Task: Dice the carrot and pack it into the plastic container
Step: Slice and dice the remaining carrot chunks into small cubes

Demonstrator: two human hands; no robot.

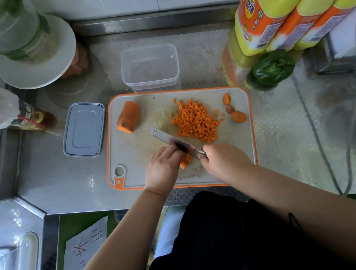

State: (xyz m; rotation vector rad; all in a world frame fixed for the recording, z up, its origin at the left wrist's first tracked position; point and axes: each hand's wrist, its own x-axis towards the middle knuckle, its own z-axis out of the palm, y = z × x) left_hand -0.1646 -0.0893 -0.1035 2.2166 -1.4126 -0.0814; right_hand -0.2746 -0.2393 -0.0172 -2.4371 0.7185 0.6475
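The right hand [222,161] is wrapped around the handle of a cleaver [173,141], whose blade angles up and to the left across a cutting board [131,158]. The left hand [165,168] has its fingers curled down on a small bunch of carrot strips [185,162], pressed right against the blade's side; only the orange ends of the strips show past the fingers.

Just beyond the blade, in the middle of the board, lies a loose pile of carrot dice [195,122]. A thick uncut carrot chunk [128,116] sits at the board's upper left. Three trimmed carrot ends [233,110] lie near the upper right corner.

The clear plastic container [149,67] stands open and without dice on the steel counter [69,183], just behind the board's far edge. Its grey lid [84,130] lies flat just left of the board.

To the right, a green pepper [272,67] rests beside three yellow bottles [291,10].
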